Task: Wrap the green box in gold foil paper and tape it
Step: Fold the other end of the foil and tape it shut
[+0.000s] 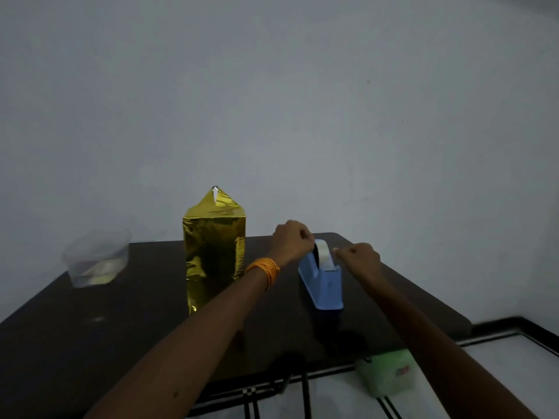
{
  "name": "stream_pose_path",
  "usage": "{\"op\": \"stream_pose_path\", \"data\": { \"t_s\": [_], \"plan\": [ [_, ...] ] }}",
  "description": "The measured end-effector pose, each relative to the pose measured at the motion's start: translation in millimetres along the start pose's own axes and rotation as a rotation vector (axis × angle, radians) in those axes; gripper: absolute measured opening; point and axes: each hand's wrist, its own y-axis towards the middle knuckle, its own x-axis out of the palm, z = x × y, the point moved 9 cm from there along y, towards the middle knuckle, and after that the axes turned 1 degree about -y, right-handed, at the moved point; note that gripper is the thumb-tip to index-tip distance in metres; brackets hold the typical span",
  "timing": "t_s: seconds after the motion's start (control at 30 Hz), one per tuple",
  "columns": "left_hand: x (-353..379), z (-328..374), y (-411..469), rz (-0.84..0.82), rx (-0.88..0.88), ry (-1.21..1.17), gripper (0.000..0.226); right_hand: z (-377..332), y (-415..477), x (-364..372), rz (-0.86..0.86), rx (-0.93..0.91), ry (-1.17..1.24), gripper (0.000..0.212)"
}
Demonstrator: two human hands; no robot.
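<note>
- Clear plastic container (96, 259): stood at the far left edge of the table (90, 322), well apart from everything else; a pale, glinting content showed inside, not identifiable.
- Green box in gold foil paper (213, 252): stood upright on end near the middle of the table, towards the far edge. The foil covered every visible face, so no green showed. The top flap (216, 199) rose in an unsealed triangular point. Judged light and stiff inside but with a slick, easily creased skin; tall and narrow, so likely to tip under a sideways push. Best held by flat pressure on the two broad faces, or steadied from above while the flap was folded down, not pinched at a corner.
- Left hand (292, 240): reached past the box, an orange band (264, 269) on its wrist; fingers curled and pinched at the tape roll (322, 252), seemingly steadying it or taking the tape end, which could not be told for certain.
- Blue tape dispenser (322, 282): sat right of the box, nearer the far right corner, with the roll seated at its far end.
- Right hand (360, 255): just beside the roll on its right, fingers closed in a pinch; whether a strip of tape lay between them could not be told.
- Pale green packet (385, 373): lay on the floor (499, 358) below the table's right edge, blurred.
</note>
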Motion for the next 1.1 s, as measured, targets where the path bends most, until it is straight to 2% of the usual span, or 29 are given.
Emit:
{"op": "stream_pose_path", "data": {
  "t_s": [0.13,0.23,0.37,0.53,0.63,0.77,0.9,1.1],
  "plan": [
    [55.2,-26.6,-10.4,-0.178,-0.115,0.038,0.018,27.4,-5.6,18.9,-0.171,0.157,0.101,0.035],
    [81.3,-36.3,-20.4,-0.262,-0.142,0.024,0.018,32.3,-5.8,26.2,-0.192,0.234,0.235,0.034],
    [85.7,-43.6,-21.5,-0.213,-0.14,-0.014,0.026,28.3,-4.4,32.0,-0.205,0.291,0.286,0.02],
    [83.9,-48.8,-21.8,-0.182,-0.134,-0.064,0.044,22.7,9.0,33.7,-0.166,0.298,0.273,0.017],
    [83.4,-47.1,-24.7,-0.179,-0.11,-0.059,0.043,11.6,10.4,26.8,-0.118,0.211,0.114,0.02],
    [81.1,-45.3,-26.8,-0.166,-0.107,-0.066,0.044,-2.9,2.7,14.9,-0.055,0.152,0.078,0.027],
    [79.8,-44.6,-27.5,-0.159,-0.106,-0.05,0.047,-7.1,-13.4,6.0,-0.048,0.183,0.188,0.017],
    [80.6,-43.1,-27.9,-0.138,-0.076,-0.019,0.041,24.1,-39.1,9.9,-0.067,0.259,0.229,0.02]
  ]
}}
